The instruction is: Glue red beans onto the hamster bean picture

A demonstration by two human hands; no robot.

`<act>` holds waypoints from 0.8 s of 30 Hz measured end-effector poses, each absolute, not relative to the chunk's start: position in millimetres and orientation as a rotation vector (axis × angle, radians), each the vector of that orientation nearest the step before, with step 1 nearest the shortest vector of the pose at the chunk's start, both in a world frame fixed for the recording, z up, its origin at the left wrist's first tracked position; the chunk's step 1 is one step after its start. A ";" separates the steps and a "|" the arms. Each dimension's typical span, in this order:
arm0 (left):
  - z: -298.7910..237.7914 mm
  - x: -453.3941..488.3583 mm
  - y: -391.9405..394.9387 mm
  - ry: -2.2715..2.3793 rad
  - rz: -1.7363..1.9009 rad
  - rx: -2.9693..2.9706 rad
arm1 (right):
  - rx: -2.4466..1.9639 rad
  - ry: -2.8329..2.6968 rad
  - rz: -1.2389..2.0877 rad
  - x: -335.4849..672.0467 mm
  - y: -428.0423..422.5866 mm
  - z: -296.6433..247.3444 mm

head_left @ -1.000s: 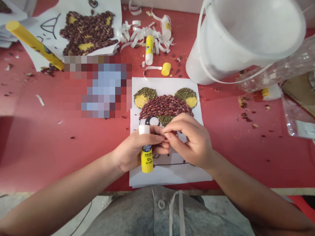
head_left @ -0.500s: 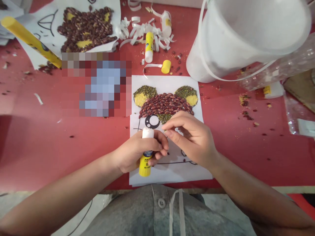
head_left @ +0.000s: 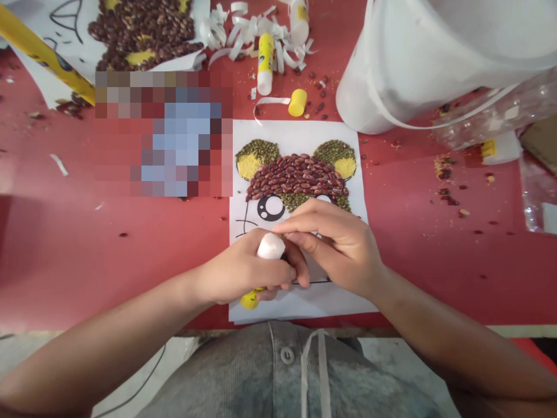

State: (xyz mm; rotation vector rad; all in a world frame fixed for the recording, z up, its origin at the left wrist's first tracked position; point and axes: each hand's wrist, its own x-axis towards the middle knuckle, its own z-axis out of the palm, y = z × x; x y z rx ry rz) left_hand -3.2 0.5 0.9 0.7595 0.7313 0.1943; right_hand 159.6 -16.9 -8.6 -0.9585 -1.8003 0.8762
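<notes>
My left hand [head_left: 252,267] is wrapped round a glue stick [head_left: 270,247], its white end tilted up toward me and its yellow base low by my palm. Close beside that white end, my right hand [head_left: 337,247] is closed in a pinch; what sits between its fingertips is too small to make out. Both hands are over a sheet of paper [head_left: 300,302] with an animal face drawn on it. Red beans [head_left: 300,177] cover the forehead, while green beans [head_left: 260,150] and yellow grains [head_left: 249,166] fill the ears. My hands hide much of the lower face.
A white bucket [head_left: 361,98] stands at the back right, beside clear plastic packaging [head_left: 483,116]. Behind the paper lie another glue stick [head_left: 265,64], a yellow cap [head_left: 297,103] and paper strips [head_left: 239,35]. A second bean picture [head_left: 143,35] is at the far left, near a blurred patch.
The glue stick has tipped so its white end faces me more. My right hand has moved slightly left, its fingertips now close to that end. The view has shifted a little.
</notes>
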 end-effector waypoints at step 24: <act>3.7 -3.0 3.5 0.691 0.060 0.727 | -0.891 -1.881 0.892 161.9 -16.7 -11.3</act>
